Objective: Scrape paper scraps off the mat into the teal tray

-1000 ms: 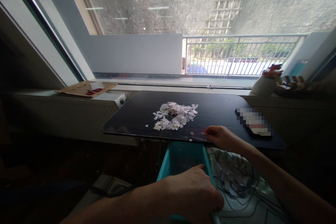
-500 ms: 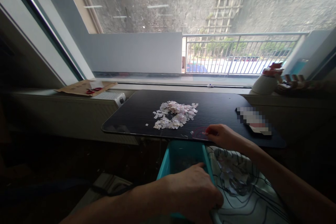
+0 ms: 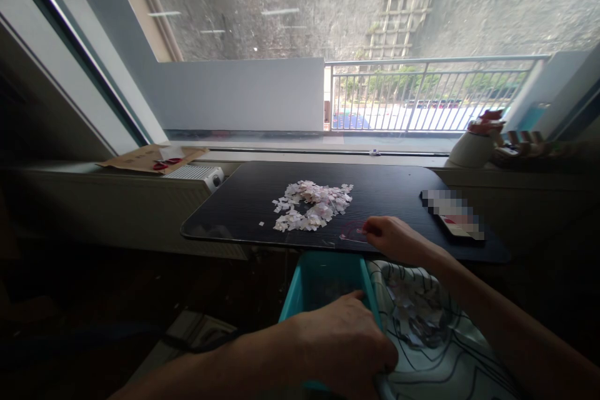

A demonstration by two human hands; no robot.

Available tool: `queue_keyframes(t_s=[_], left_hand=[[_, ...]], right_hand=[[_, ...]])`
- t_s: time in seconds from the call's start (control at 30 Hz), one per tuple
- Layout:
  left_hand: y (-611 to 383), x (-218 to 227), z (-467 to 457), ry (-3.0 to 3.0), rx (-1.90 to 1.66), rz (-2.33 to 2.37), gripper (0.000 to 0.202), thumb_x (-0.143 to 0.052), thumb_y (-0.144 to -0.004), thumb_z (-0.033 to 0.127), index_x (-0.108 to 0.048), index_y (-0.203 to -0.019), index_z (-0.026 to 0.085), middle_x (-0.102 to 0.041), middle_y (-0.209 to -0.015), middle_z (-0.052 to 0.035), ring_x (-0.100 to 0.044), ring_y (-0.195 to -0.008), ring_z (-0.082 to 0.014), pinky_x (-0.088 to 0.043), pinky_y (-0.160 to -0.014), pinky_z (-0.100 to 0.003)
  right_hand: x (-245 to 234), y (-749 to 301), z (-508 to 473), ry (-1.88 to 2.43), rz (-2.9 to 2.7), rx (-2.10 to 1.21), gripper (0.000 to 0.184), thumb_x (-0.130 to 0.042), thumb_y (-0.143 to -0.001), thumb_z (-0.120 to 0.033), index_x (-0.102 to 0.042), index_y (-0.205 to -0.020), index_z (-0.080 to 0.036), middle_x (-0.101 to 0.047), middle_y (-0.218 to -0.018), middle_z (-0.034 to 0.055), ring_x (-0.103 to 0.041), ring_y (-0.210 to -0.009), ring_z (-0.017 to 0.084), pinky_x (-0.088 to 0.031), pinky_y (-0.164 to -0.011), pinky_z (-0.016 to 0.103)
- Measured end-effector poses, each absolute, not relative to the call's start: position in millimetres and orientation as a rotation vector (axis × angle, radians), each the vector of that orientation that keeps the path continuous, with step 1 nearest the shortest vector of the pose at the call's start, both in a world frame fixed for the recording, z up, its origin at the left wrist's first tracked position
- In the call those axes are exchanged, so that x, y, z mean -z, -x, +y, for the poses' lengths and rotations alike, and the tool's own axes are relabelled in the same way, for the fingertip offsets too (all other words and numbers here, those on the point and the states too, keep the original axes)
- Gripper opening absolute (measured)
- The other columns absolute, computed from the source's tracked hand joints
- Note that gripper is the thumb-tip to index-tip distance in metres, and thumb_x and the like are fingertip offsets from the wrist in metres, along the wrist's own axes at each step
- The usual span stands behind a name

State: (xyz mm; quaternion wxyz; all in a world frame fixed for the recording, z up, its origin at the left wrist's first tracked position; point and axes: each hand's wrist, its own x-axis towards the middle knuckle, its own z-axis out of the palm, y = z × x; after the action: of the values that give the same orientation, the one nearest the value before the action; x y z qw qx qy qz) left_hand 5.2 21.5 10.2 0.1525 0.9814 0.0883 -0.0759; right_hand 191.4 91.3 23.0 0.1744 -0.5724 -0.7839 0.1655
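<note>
My left hand is closed over the right rim of a teal bin; some of its fingers are hidden. My right hand is at the front edge of the dark table, fingertips pinched together. At those fingertips lies a thin, clear-looking piece with a pinkish-red outline, too faint to name. Beyond it to the left is a loose heap of small white paper scraps. Right of the bin, a white container with black wavy lines holds more paper pieces.
A pixelated flat object rests on the table's right side. On the sill are brown paper with red-handled scissors at the left, and a white pot at the right. A radiator stands left of the table.
My right hand has shifted slightly left along the table edge, and the pinkish-red outline shows more clearly beside its fingertips. My left hand stays on the bin.
</note>
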Motion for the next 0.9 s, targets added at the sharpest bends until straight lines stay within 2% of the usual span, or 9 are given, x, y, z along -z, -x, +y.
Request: queue_keyframes(t_s=[0.27, 0.43, 0.53, 0.73, 0.9], left_hand=[[-3.9, -5.9, 21.6, -2.811, 0.148, 0.234, 0.028, -0.084, -0.061, 0.041, -0.067, -0.073, 0.022, -0.057, -0.051, 0.005, -0.058, -0.057, -0.0203, -0.038, -0.095, -0.041], [-3.4, -3.0, 20.2, -2.824, 0.092, 0.223, 0.029, -0.084, -0.057, 0.041, -0.069, -0.073, 0.022, -0.057, -0.05, 0.0046, -0.058, -0.056, -0.0209, -0.039, -0.093, -0.042], [-3.1, -3.4, 19.6, -2.807, 0.094, 0.233, 0.029, -0.084, -0.056, 0.039, -0.069, -0.072, 0.022, -0.055, -0.047, 0.0048, -0.057, -0.054, -0.0204, -0.039, -0.092, -0.042], [-3.2, -7.3, 20.6, -2.806, 0.142, 0.249, 0.029, -0.084, -0.061, 0.04, -0.069, -0.079, 0.022, -0.054, -0.049, 0.0059, -0.057, -0.056, -0.02, -0.035, -0.098, -0.042], [-3.7, -8.2, 20.0, -2.789, 0.18, 0.248, 0.029, -0.085, -0.061, 0.04, -0.07, -0.079, 0.023, -0.055, -0.051, 0.006, -0.057, -0.057, -0.0198, -0.036, -0.097, -0.04]], right_hand=[[-18.7, -197.7, 92.3, 1.608, -2.213, -0.498, 0.026, -0.05, -0.088, -0.031, -0.071, -0.087, -0.016, -0.072, -0.077, 0.0057, -0.06, -0.067, 0.017, -0.04, -0.06, 0.026], [-16.8, -198.7, 94.9, 1.583, -2.223, -0.511, 0.025, -0.052, -0.087, -0.033, -0.072, -0.084, -0.017, -0.072, -0.073, 0.0041, -0.06, -0.064, 0.017, -0.041, -0.059, 0.026], [-14.6, -200.3, 95.7, 1.578, -2.193, -0.468, 0.028, -0.049, -0.089, -0.033, -0.072, -0.088, -0.016, -0.073, -0.079, 0.0067, -0.062, -0.069, 0.018, -0.042, -0.062, 0.027], [-9.9, -201.0, 87.6, 1.506, -2.264, -0.609, 0.023, -0.052, -0.087, -0.03, -0.071, -0.089, -0.017, -0.073, -0.077, 0.0033, -0.062, -0.067, 0.016, -0.042, -0.059, 0.024], [-13.4, -193.6, 87.9, 1.518, -2.224, -0.544, 0.027, -0.049, -0.089, -0.03, -0.071, -0.093, -0.015, -0.074, -0.084, 0.0062, -0.064, -0.073, 0.018, -0.044, -0.064, 0.026]])
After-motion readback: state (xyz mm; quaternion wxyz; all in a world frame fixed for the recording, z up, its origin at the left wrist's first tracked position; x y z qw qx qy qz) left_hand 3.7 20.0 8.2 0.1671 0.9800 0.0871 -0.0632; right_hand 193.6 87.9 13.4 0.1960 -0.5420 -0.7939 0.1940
